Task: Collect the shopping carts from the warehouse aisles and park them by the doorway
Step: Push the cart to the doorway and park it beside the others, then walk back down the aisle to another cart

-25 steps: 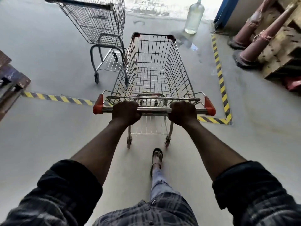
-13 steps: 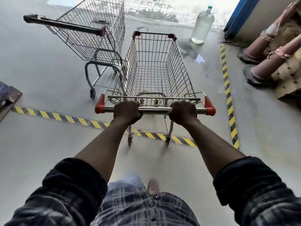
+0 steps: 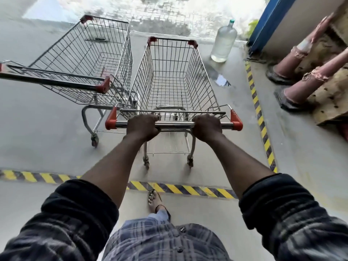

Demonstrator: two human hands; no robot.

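The silver wire shopping cart with red handle caps (image 3: 175, 81) is held by its chrome handle bar (image 3: 175, 124). The left hand (image 3: 142, 127) and the right hand (image 3: 207, 128) are each clenched round the bar. Since a second ago the cart has been advanced across the yellow-and-black striped floor tape (image 3: 178, 189), which now lies behind its rear wheels. It has been brought alongside the second wire cart (image 3: 90, 59), basket just beside basket; contact cannot be confirmed. The bright doorway (image 3: 150, 8) lies directly ahead, and a clear plastic water bottle (image 3: 224, 44) stands near the front right corner. Parking is judged nearly complete, with only a short final push and release remaining.
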